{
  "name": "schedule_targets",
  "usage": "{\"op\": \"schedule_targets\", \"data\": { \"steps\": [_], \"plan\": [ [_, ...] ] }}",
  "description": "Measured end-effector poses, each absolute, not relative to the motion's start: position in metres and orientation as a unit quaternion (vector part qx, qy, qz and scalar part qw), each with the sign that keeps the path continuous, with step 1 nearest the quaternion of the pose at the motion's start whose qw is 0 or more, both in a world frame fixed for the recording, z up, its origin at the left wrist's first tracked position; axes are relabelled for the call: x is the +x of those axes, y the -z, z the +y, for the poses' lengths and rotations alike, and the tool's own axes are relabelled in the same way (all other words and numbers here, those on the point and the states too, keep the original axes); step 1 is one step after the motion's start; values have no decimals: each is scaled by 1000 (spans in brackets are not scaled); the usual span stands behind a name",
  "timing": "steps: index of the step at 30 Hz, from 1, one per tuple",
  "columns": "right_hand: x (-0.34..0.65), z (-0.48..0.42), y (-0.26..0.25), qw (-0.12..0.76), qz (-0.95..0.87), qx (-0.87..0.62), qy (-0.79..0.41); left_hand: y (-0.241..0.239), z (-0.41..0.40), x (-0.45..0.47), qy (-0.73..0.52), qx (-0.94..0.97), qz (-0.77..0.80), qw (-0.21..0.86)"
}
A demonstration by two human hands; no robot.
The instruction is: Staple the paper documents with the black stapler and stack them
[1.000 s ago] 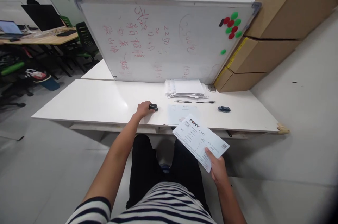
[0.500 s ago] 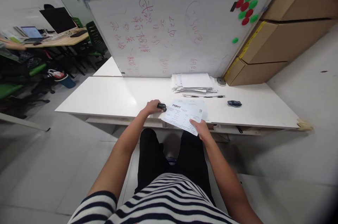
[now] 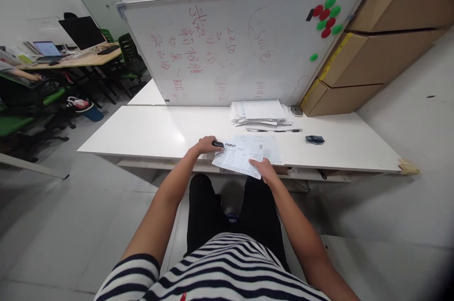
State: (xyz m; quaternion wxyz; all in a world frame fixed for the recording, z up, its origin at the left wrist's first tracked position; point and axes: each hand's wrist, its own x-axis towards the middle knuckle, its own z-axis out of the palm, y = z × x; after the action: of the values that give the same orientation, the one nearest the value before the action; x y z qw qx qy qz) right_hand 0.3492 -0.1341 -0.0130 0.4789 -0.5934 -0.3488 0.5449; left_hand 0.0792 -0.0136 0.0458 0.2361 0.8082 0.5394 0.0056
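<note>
Gripping the black stapler (image 3: 217,144), the left hand (image 3: 206,144) rests at the near part of the table (image 3: 159,126), its fingers closed around the stapler's left end; how they sit underneath is hidden. The stapler's long axis runs left to right, away from the knuckles, so its free end points at the sheet (image 3: 238,159). That sheet lies just right of the stapler, its upper left corner beside the free end; whether the corner is between the stapler's jaws or only against them, I cannot tell. Its long axis also runs left to right, dipping slightly toward the right, and its lower part juts out past the table's near edge, above the person's knees. Of the two hands, the left is nearer to that upper left corner. Behind the sheet and a little to its right, a second paper (image 3: 274,149) lies on the table, partly covered. The right hand (image 3: 263,168) is clamped on the sheet's lower right corner, thumb on top, the other fingers mostly out of sight below, diagonally across from the stapler. Farther back is a paper stack (image 3: 260,111), and well to the right a small dark packet (image 3: 314,139).
</note>
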Motion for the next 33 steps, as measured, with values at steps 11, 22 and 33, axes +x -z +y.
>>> {"op": "schedule_targets", "data": {
  "steps": [11, 22, 33],
  "plan": [
    [328, -136, 16, 464, -354, -597, -550, -44, -7, 74, -28, 784, 547, 291],
    [328, -140, 12, 455, -372, -596, -548, -20, 9, 126, -67, 760, 636, 117],
    [311, -152, 14, 436, -413, -647, -470, -6, 4, 128, -129, 755, 638, 80]
  ]
}}
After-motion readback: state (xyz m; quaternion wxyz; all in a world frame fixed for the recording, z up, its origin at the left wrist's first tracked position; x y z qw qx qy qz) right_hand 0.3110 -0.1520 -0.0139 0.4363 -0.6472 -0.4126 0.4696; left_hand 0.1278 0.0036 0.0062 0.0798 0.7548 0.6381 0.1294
